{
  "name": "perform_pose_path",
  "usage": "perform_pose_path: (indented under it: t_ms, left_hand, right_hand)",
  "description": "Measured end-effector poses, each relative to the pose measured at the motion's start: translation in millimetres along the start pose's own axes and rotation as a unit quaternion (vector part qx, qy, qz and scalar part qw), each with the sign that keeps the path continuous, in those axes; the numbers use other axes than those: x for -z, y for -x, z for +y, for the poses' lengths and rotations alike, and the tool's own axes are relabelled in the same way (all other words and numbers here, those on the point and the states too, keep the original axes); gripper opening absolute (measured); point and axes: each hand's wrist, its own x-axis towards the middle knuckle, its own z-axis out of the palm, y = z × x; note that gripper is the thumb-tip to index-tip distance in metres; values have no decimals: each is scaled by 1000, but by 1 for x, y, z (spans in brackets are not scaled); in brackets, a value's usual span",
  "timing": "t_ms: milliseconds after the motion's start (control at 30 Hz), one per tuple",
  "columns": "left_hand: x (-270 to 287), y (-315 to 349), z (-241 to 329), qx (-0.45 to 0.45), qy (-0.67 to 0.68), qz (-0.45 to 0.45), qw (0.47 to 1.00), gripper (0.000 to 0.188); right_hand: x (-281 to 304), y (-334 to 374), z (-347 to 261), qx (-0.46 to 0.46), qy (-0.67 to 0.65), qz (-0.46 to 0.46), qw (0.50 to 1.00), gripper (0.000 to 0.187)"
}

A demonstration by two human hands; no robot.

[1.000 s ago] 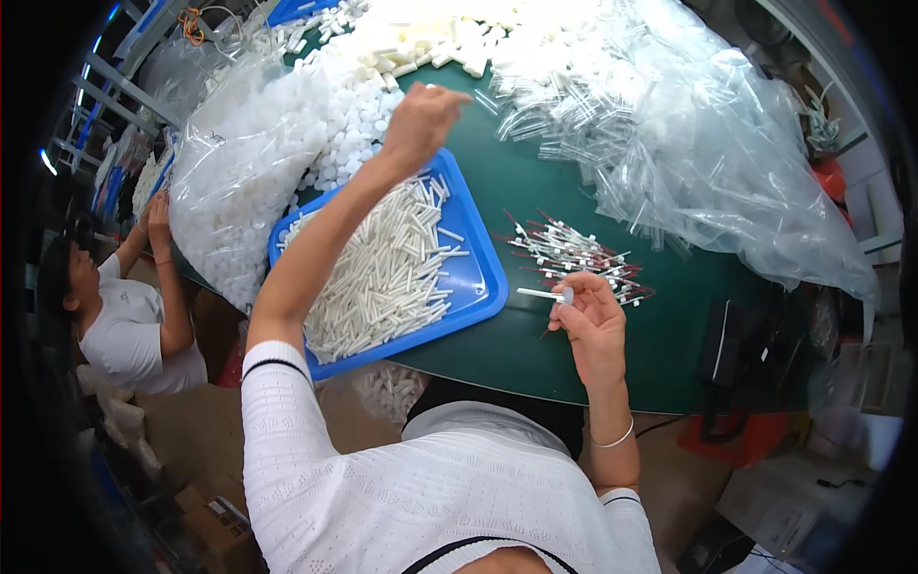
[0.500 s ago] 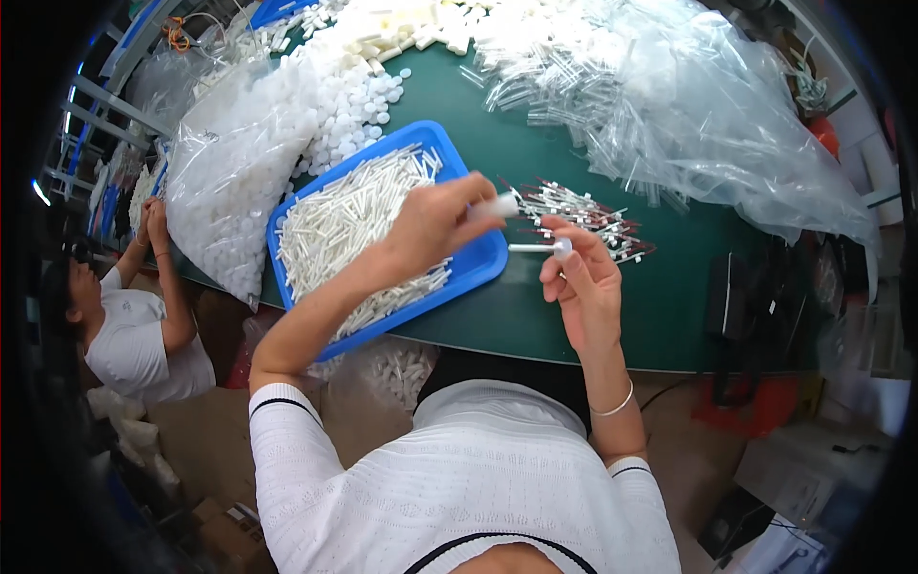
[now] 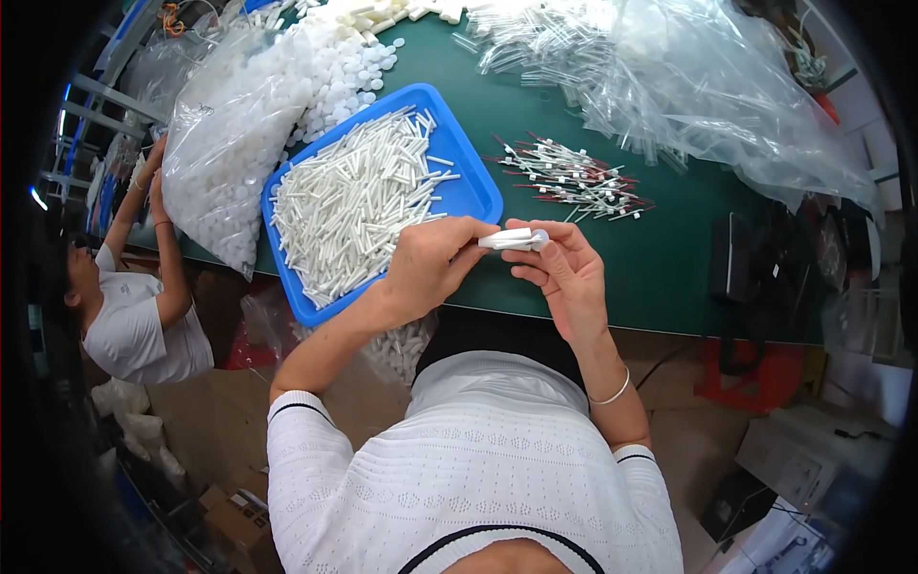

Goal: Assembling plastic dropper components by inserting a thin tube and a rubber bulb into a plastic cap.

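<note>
Centrally, a white piece [image 3: 505,239] is held roughly level between two bare hands, over the near edge of a green table [image 3: 430,72]. Its left end is pinched by thumb and fingers of the left hand [image 3: 432,266]; at its right end a translucent disc [image 3: 539,240] is grasped by the right hand [image 3: 579,284], palm partly upturned. Piece and disc are brought together, presumably so that they are kept in line; whether they are joined cannot be told.

Beyond, apparently for easy reach, a blue tray [image 3: 470,196] of white sticks [image 3: 354,206] is set to the left, and a heap of wired sticks [image 3: 583,180] farther right. Loose discs [image 3: 356,72] are spread beside a left bag [image 3: 225,143], clear tubes [image 3: 545,43] beside a right bag [image 3: 755,115], perhaps so that kinds are kept apart.

Counted, one piece, one disc, one tray, one heap and two large bags are seen; sticks, loose discs and tubes are too many to be counted. At far left, one co-worker [image 3: 139,320] is seen.
</note>
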Motion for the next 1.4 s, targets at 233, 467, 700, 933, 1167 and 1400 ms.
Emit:
perform_pose_path:
  t_ms: [233, 467, 700, 933, 1167, 1400]
  left_hand:
    - [0, 2, 7, -29, -33, 23, 999, 28]
    - [17, -12, 1, 123, 129, -89, 980, 22]
    - [33, -151, -115, 1, -55, 11, 998, 11]
    - [38, -228, -226, -91, -387, 25, 917, 26]
    - [40, -140, -105, 87, 62, -63, 992, 19]
    - [13, -34, -11, 158, 333, -214, 904, 28]
  right_hand:
    - [4, -4, 0, 27, 95, -20, 995, 23]
    - [-2, -17, -17, 230, 518, -30, 823, 29]
    - [6, -32, -28, 276, 603, 6, 749, 25]
    - [12, -23, -25, 212, 579, 25, 787, 28]
    - [13, -28, -44, 206, 480, 24, 853, 25]
    - [5, -14, -34, 204, 445, -21, 872, 22]
